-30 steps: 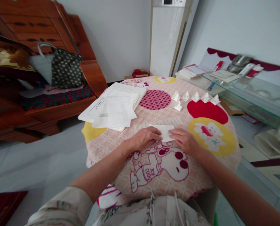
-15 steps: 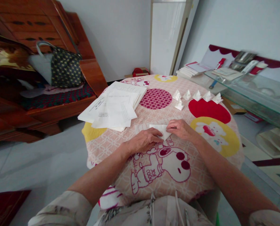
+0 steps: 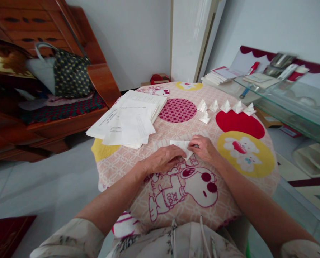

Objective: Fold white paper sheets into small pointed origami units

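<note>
A small white folded paper (image 3: 180, 144), pointed toward me, lies on the round table's patterned cloth between my hands. My left hand (image 3: 165, 158) comes in from the left, its bent fingers pressed together and holding the paper's near left side down. On the other side, my right hand (image 3: 205, 148) pinches the paper's right edge between thumb and fingers. Part of the paper is hidden under the fingertips. Beyond my right hand, several small pointed folded paper pieces (image 3: 225, 106) stand in a row, with one more folded piece (image 3: 204, 117) in front of the row's left end.
A loose stack of printed white sheets (image 3: 127, 118) lies at the table's left. The pink tablecloth (image 3: 117, 172) carries cartoon prints. To the right is a glass shelf (image 3: 291, 104) holding a metal pot and a red-white cup. A wooden bench (image 3: 106, 80) with bags stands at the left.
The view has shifted slightly. My right hand has drawn its fingers closer together at the paper's right edge, and my left hand stays on the paper's near left side.
</note>
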### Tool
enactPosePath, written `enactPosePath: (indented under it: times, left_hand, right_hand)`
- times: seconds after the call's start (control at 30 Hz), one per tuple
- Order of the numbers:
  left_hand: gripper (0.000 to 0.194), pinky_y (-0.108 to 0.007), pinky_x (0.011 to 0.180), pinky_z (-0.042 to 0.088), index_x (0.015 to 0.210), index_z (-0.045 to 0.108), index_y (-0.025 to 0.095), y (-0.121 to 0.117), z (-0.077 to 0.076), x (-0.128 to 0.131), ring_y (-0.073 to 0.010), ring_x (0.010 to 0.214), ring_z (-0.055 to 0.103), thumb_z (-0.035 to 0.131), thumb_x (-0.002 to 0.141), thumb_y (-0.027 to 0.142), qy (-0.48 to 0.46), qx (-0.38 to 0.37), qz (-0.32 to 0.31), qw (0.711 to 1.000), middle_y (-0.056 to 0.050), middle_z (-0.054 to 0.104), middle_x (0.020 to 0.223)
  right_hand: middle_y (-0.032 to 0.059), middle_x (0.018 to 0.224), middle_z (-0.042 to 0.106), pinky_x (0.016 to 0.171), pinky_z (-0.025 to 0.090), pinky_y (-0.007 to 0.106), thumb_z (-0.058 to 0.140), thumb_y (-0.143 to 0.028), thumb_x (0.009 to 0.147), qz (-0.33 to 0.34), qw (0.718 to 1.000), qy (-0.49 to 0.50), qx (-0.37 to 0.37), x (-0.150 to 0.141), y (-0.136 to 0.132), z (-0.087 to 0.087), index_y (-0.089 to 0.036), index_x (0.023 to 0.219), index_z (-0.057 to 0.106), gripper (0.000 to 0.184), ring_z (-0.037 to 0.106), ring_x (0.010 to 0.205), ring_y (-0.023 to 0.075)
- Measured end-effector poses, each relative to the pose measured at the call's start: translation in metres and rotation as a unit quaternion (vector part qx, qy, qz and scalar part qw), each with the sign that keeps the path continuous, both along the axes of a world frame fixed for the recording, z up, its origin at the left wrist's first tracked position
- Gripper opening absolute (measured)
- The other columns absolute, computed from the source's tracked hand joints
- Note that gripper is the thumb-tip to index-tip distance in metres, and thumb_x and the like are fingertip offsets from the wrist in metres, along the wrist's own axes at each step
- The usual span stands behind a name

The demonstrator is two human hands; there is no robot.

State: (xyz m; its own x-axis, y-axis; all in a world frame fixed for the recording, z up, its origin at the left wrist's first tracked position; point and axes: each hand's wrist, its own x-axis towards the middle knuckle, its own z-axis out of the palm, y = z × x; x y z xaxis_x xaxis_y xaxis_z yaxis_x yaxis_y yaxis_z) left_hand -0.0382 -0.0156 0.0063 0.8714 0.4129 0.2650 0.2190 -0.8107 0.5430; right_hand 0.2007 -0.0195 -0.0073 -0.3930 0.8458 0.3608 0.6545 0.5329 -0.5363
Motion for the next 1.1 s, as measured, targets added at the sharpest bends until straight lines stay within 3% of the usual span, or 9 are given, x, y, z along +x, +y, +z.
enactPosePath:
  times: [0.33, 0.9, 1.1]
  left_hand:
    - [0.034, -0.034, 0.097, 0.051, 0.123, 0.069, 0.023, -0.0031, 0.0017, 0.0028, -0.0211, 0.110, 0.063, 0.047, 0.098, 0.016, 0.069, 0.084, -0.018, 0.994, -0.009, 0.066, 0.123]
    - [0.032, -0.036, 0.095, 0.053, 0.118, 0.072, 0.022, -0.0039, 0.0018, 0.0033, -0.0216, 0.110, 0.064, 0.048, 0.098, 0.017, 0.062, 0.086, -0.011, 0.994, -0.010, 0.067, 0.121]
    - [0.032, -0.039, 0.102, 0.051, 0.120, 0.072, 0.024, -0.0034, 0.0000, 0.0020, -0.0230, 0.119, 0.061, 0.050, 0.097, 0.017, 0.062, 0.087, -0.007, 0.994, -0.010, 0.064, 0.132]
  right_hand:
    - [0.0028, 0.072, 0.059, 0.068, 0.042, 0.030, 0.065, -0.012, 0.085, -0.005, 1.000, 0.000, -0.010, -0.0005, 0.0010, 0.0004, -0.018, 0.068, 0.068, 0.019, 0.057, 0.074, 0.0175]
    - [0.0017, 0.071, 0.059, 0.069, 0.039, 0.029, 0.066, -0.008, 0.080, -0.044, 0.997, -0.011, -0.056, -0.0064, 0.0025, 0.0072, -0.017, 0.067, 0.066, 0.016, 0.056, 0.072, 0.0160]
    - [0.0019, 0.070, 0.059, 0.068, 0.039, 0.029, 0.064, -0.008, 0.079, -0.051, 0.997, -0.021, -0.051, -0.0086, 0.0034, 0.0060, -0.017, 0.064, 0.064, 0.017, 0.055, 0.070, 0.0156]
